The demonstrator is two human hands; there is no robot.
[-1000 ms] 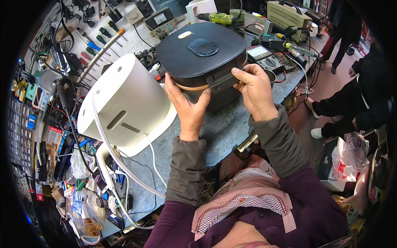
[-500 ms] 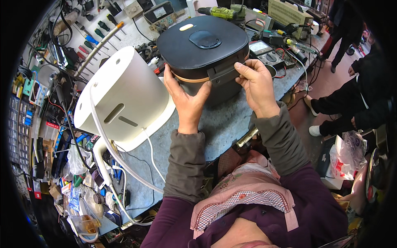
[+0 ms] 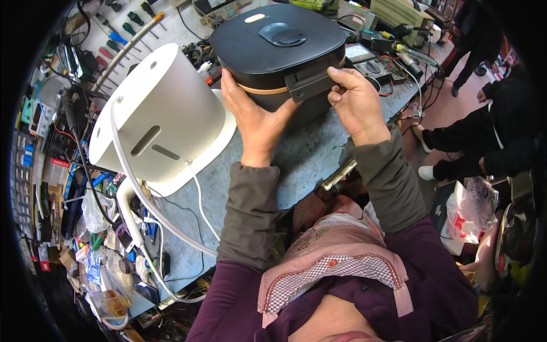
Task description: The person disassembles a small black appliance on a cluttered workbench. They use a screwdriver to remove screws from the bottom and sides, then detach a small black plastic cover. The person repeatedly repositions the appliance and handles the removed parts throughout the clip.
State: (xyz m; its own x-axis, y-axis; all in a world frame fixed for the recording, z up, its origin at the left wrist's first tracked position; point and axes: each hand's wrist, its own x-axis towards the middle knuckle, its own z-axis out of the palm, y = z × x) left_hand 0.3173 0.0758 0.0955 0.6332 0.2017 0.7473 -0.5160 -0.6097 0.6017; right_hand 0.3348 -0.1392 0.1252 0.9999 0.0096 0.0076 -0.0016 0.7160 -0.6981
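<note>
A black rice cooker [image 3: 268, 48] with rounded corners and a copper-coloured band stands on the blue-grey workbench [image 3: 305, 157] in front of me. My left hand [image 3: 253, 117] grips its near left corner, fingers along the side and thumb beneath the band. A narrow black plastic cover [image 3: 310, 84] sits at the near side, below the lid; it looks tilted outward. Its right end is pinched between the thumb and curled fingers of my right hand [image 3: 359, 102]. Whether the cover is still attached behind, I cannot tell.
Left of the cooker stands a white oval appliance [image 3: 165, 108] with a clear hose [image 3: 137, 176]. An analog multimeter [image 3: 364, 62] lies at the right, and several screwdrivers [image 3: 131, 28] lie at the far left. Loose parts crowd the left edge. People [image 3: 490, 131] are at the right.
The view has shifted, so the bench items sit higher and further left. The black cover stands out from the cooker a little more, with my right hand still pinching its end.
</note>
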